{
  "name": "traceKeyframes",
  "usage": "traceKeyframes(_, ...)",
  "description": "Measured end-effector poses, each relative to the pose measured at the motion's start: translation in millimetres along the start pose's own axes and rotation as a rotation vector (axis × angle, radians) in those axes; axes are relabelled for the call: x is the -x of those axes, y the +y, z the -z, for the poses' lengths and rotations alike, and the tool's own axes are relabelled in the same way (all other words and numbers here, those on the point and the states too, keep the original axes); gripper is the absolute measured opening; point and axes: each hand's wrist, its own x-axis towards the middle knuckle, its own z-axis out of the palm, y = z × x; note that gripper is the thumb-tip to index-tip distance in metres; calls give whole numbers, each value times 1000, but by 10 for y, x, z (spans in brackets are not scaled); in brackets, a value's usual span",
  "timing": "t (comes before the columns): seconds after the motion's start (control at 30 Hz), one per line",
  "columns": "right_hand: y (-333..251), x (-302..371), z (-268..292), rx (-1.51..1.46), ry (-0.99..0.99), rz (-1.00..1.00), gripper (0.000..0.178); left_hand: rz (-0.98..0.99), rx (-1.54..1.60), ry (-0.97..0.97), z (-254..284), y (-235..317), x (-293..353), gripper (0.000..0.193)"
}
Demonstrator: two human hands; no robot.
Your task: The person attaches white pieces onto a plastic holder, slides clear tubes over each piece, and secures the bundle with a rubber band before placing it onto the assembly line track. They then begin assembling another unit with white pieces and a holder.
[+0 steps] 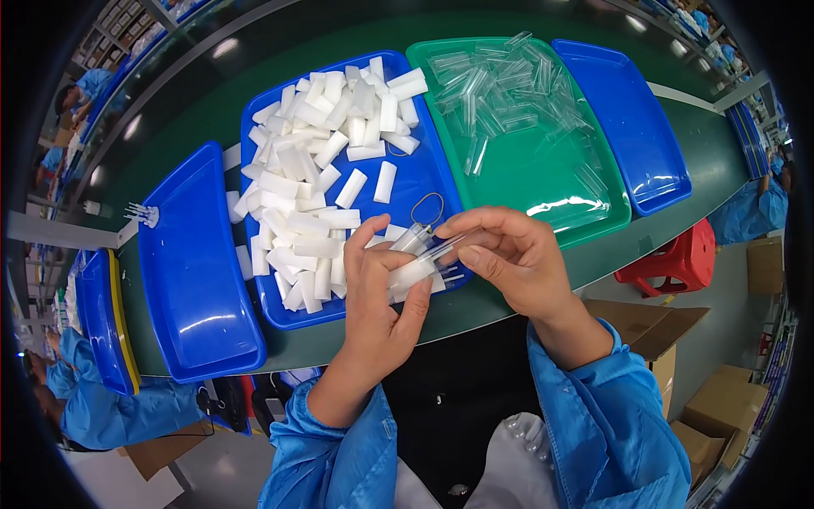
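My left hand (373,293) is closed around a white block (413,272) at the front edge of a blue tray (405,181). My right hand (519,254) pinches a clear plastic sleeve (443,248), whose near end meets the white block. Whether the block sits inside the sleeve or only against it, I cannot tell. Just beyond my fingers lie a clear cylindrical piece (412,240) and a rubber band (426,206). Many loose white blocks (292,191) are heaped in the blue tray. To its right, a green tray (509,185) carries a scatter of clear sleeves (517,89).
A blue tray (199,280) stands at the left and another (640,127) at the right. Thin white sticks (144,214) rest on the left tray's rim. A red stool (674,261) and cardboard boxes (721,403) are at the right. Co-workers in blue (110,399) sit at the left.
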Motion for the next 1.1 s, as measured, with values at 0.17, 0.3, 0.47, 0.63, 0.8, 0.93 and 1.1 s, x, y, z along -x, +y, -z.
traceKeyframes(0.17, -56, 15, 5, 263, 6, 96, 26, 134, 67, 16, -22, 33, 22, 15)
traceKeyframes(0.3, -147, -14, 45, 8, -30, -42, 24, 63, 44, -37, -22, 33, 13, 16)
traceKeyframes(0.47, -175, -10, 71, 231, -10, 34, 25, 42, 73, -78, -15, 30, 29, 19)
traceKeyframes(0.63, -177, -8, 111, -30, -60, -104, 25, 2, 49, -66, -35, 44, 42, 22)
traceKeyframes(0.8, -191, 23, 70, 313, 5, 76, 27, 40, 10, -54, -53, 55, 38, 21)
traceKeyframes(0.93, -200, 9, 95, 297, -10, 41, 29, 44, 20, -57, -43, 44, 34, 21)
traceKeyframes(1.1, -191, 9, 87, 167, 10, -35, 35, 42, 32, -55, -42, 50, 34, 21)
